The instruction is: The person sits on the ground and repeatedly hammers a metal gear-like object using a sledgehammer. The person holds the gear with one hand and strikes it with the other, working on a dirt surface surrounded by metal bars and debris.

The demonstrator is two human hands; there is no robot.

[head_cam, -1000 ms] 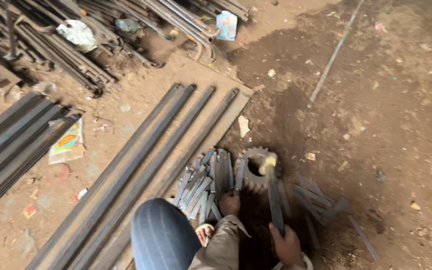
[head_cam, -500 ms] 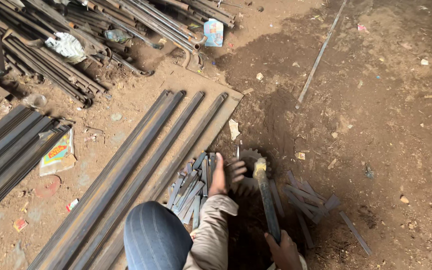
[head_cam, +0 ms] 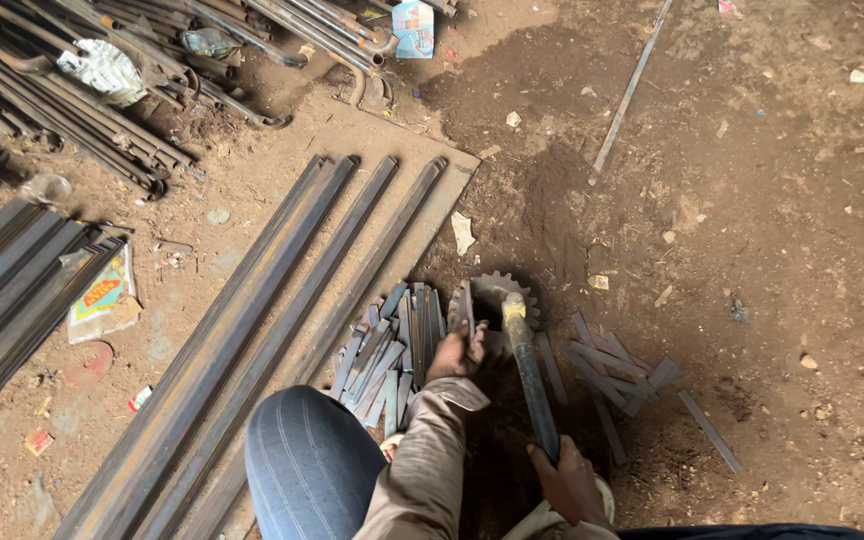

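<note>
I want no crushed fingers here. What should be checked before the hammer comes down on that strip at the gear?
1. Right hand grips the hammer handle: ok.
2. Left hand holds a flat strip at the toothed gear: ok.
3. Left fingers clear of the hammer head: not ok, they sit close beside it.
4. Strip seated flat on the gear: cannot tell.
5. Cut pieces lie beside the gear, not on it: ok.
</note>
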